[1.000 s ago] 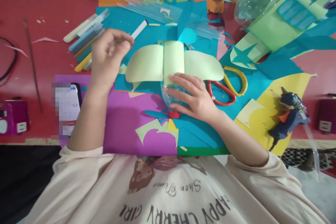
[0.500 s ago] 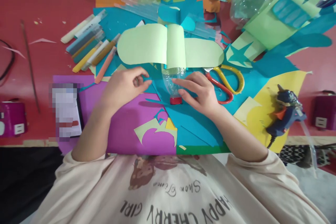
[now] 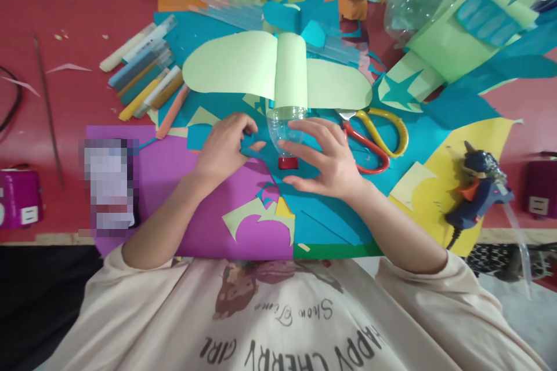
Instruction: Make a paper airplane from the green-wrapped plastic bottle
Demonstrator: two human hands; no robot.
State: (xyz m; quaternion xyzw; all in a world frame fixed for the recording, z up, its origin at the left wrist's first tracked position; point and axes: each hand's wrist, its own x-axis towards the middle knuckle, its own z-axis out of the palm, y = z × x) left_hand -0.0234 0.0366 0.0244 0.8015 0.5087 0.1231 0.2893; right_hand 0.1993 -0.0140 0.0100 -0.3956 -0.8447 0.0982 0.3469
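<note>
A clear plastic bottle (image 3: 277,124) lies with its red cap (image 3: 288,163) toward me. Pale green paper (image 3: 291,72) wraps its body, and a rounded wing sticks out on each side, the left wing (image 3: 230,64) and the right wing (image 3: 339,84). Blue paper fins (image 3: 300,16) stand at the far end. My right hand (image 3: 333,156) is spread beside the bottle neck, fingertips over or against it; contact is hard to tell. My left hand (image 3: 228,145) hovers left of the neck, fingers loosely bent, thumb apart, nothing visible in it.
Scissors (image 3: 383,133) with red and yellow handles lie right of the bottle. A glue gun (image 3: 476,191) rests on yellow paper farther right. Several markers (image 3: 145,75) lie at left, above a phone (image 3: 108,185). Paper scraps (image 3: 256,217) are in front, and more clear bottles (image 3: 418,3) at the back.
My right fingers have spread wider apart at the bottle neck. My left hand has shifted slightly right, nearer the bottle. The winged bottle has moved slightly away, its left wing shifting outward.
</note>
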